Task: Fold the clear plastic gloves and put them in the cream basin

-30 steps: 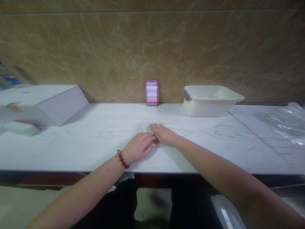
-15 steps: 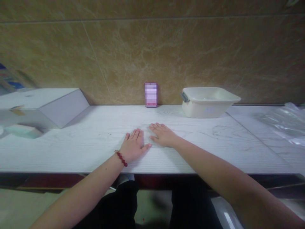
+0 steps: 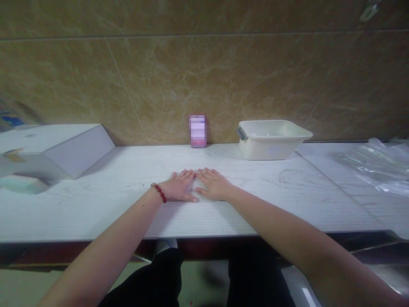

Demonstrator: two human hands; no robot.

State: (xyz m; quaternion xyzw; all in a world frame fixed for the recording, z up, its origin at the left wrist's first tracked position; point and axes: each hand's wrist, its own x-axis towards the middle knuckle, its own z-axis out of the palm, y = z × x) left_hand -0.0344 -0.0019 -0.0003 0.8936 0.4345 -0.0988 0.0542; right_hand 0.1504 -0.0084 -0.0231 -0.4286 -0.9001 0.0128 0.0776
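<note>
My left hand (image 3: 180, 186), with a red bead bracelet (image 3: 160, 194) on its wrist, lies palm down on the pale wood-grain table (image 3: 105, 204). Its fingers are stretched out and slant to the right. Beside it, my right hand (image 3: 213, 183) also lies flat, palm down, thumb apart from the fingers. The fingertips of the two hands meet or nearly meet. A faint whitish, see-through patch shows between and just beyond the fingers; what it is I cannot make out. Neither hand grips anything.
Against the tiled wall leans a phone-like object (image 3: 198, 131), its face blurred. A cream plastic basin (image 3: 271, 147) with a grey handle stands right of it. Clear plastic bags (image 3: 377, 166) lie far right. At left are a white box (image 3: 76, 155) and a pale green block (image 3: 24, 184).
My left hand has moved up the table and turned to the right, closing the gap to my right hand. The right hand has barely shifted. The view has tilted slightly.
</note>
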